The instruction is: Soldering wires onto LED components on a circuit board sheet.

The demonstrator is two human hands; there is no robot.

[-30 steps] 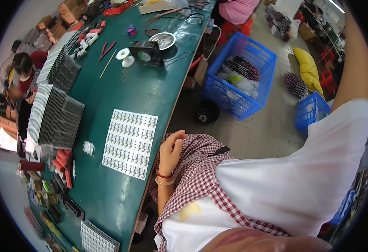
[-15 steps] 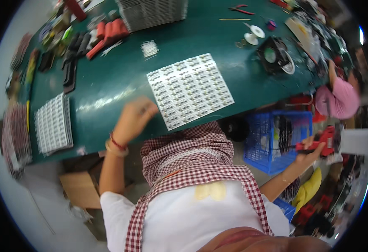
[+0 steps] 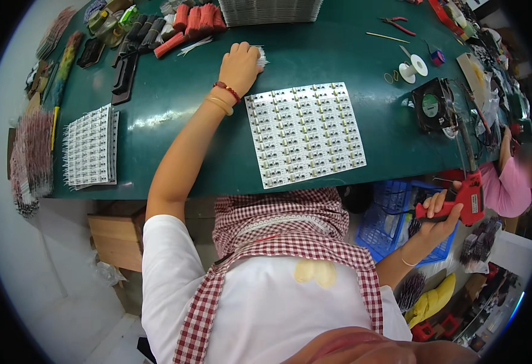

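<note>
At the far middle of the bench, my left hand (image 3: 240, 67) reaches onto a small pile of short white wires (image 3: 262, 56). Its fingers are curled down on the pile, and their tips are partly hidden. A white panel of small circuit boards (image 3: 305, 134) lies flat near the bench's front edge, to the right of my left forearm. My right hand (image 3: 440, 219) grips the handle of a red soldering gun (image 3: 473, 197) off the front edge at the right, with the gun's barrel pointing up over the bench.
More board panels (image 3: 88, 145) are stacked at the left. Red wire bundles (image 3: 202, 24) and a stack of pale panels (image 3: 270, 11) stand at the back. A small fan (image 3: 431, 104), a solder spool (image 3: 413, 68) and pliers (image 3: 397, 26) lie right. Below is a blue crate (image 3: 385, 218); a person in pink (image 3: 508, 191) sits beyond.
My left hand has moved away from beside the board panel, up to the white wires at the back. The soldering gun stays in my right hand, and the whole view has shifted.
</note>
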